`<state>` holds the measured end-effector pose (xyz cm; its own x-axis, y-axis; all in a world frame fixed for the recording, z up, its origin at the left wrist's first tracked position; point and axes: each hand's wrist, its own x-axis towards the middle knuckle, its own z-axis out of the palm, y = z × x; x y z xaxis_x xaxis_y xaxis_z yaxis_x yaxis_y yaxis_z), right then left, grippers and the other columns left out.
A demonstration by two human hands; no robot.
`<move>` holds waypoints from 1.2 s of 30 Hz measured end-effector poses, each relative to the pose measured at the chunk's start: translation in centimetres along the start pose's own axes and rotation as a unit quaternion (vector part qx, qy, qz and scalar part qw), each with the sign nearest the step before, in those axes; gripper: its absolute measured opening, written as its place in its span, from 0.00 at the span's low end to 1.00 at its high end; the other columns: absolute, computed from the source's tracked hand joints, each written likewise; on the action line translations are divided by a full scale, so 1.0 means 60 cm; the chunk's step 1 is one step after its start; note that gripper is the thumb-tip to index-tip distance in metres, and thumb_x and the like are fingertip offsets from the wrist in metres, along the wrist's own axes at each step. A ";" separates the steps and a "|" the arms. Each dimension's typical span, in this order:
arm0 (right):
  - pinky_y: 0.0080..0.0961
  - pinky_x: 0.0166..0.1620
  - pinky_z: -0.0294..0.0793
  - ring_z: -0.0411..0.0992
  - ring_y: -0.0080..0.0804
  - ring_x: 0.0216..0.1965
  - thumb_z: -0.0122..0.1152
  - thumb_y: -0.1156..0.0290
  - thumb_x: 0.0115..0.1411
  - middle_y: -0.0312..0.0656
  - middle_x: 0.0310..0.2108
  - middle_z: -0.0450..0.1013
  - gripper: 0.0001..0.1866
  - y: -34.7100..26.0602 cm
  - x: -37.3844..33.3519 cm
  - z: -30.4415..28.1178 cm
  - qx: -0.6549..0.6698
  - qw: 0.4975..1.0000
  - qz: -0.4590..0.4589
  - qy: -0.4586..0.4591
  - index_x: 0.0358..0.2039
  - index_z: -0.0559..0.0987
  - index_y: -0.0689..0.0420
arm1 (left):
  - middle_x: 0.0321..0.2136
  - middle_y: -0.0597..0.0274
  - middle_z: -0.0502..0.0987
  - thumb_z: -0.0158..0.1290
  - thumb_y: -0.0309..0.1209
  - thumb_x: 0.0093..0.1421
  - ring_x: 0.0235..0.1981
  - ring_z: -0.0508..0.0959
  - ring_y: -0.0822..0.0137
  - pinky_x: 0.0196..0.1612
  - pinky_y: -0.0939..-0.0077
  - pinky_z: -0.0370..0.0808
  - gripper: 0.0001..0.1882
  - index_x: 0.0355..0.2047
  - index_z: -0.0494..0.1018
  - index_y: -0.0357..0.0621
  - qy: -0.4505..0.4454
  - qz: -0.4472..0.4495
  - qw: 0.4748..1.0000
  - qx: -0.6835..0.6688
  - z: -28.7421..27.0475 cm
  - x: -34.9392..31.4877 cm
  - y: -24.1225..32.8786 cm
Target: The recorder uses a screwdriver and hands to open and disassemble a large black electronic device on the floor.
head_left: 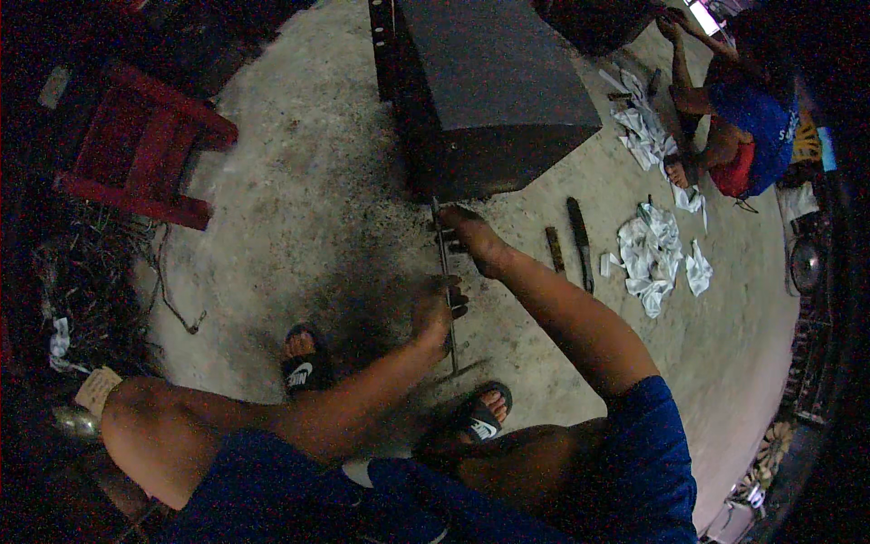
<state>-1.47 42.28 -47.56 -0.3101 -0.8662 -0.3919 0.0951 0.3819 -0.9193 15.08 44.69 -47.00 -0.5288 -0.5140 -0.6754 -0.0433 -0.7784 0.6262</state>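
Observation:
A thin metal rod (445, 258) with a short crossbar at its near end runs up from between my feet. Its far tip meets the lower near corner of a large dark metal box-like body (507, 82) with a grey top. My right hand (473, 239) is closed on the rod close to that corner. Lower down, my left hand (434, 313) curls around the same rod, its fingers showing on the right side. Where exactly the tip touches the dark body is hidden in shadow.
Right of my hands lie a dark long-handled tool (578, 236), a short brownish bar (555, 249) and crumpled white cloths (652, 249). A co-worker in a blue shirt (752, 127) sits at the far right. On the left are a red stool (140, 145) and tangled dark scrap (100, 281).

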 end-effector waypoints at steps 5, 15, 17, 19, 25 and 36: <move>0.34 0.40 0.69 0.69 0.31 0.35 0.55 0.58 0.60 0.37 0.37 0.72 0.17 0.035 0.060 0.016 0.115 0.987 0.081 0.084 0.45 0.72 0.54 | 0.25 0.62 0.72 0.43 0.43 0.63 0.24 0.74 0.66 0.27 0.73 0.72 0.16 0.42 0.68 0.44 0.009 -0.028 0.999 -0.042 -0.008 0.020 -0.013; 0.32 0.39 0.71 0.72 0.30 0.36 0.61 0.60 0.56 0.39 0.35 0.75 0.18 -0.008 -0.025 0.007 0.164 0.983 0.034 0.078 0.42 0.73 0.57 | 0.20 0.67 0.67 0.43 0.48 0.63 0.18 0.66 0.75 0.21 0.75 0.65 0.18 0.30 0.69 0.47 0.006 -0.053 0.998 0.033 -0.034 -0.001 -0.052; 0.30 0.39 0.72 0.73 0.30 0.36 0.61 0.60 0.56 0.39 0.35 0.75 0.18 0.025 -0.046 -0.041 0.170 0.980 0.025 0.101 0.41 0.73 0.58 | 0.21 0.68 0.68 0.42 0.49 0.63 0.20 0.67 0.73 0.23 0.74 0.66 0.18 0.31 0.69 0.47 0.001 -0.063 0.995 0.083 -0.017 -0.001 -0.069; 0.29 0.39 0.72 0.73 0.30 0.35 0.61 0.60 0.56 0.40 0.37 0.75 0.17 0.043 -0.058 -0.078 -0.069 0.988 0.000 0.136 0.40 0.73 0.59 | 0.22 0.68 0.69 0.42 0.49 0.63 0.22 0.69 0.71 0.25 0.74 0.67 0.19 0.31 0.70 0.47 0.000 -0.072 0.988 0.138 -0.030 0.012 -0.100; 0.38 0.30 0.75 0.75 0.49 0.29 0.56 0.69 0.48 0.52 0.25 0.74 0.10 0.149 -0.136 -0.187 -0.612 0.787 -0.025 -0.068 0.20 0.77 0.63 | 0.28 0.62 0.73 0.40 0.49 0.63 0.28 0.72 0.60 0.33 0.69 0.69 0.21 0.33 0.71 0.43 0.022 0.202 0.913 0.354 -0.099 0.109 -0.125; 0.35 0.30 0.75 0.76 0.36 0.24 0.54 0.63 0.56 0.43 0.26 0.77 0.13 0.150 -0.195 -0.236 -0.517 0.850 0.095 -0.025 0.25 0.78 0.60 | 0.18 0.67 0.70 0.43 0.44 0.64 0.17 0.69 0.71 0.21 0.73 0.65 0.18 0.26 0.71 0.43 0.039 0.137 0.952 0.271 -0.004 0.075 -0.077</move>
<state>-10.36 60.41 -50.76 -0.3386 -0.7594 -0.5556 -0.7515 0.5736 -0.3260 13.09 45.86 -53.02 -0.5193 -0.7133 -0.4707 -0.3547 -0.3212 0.8781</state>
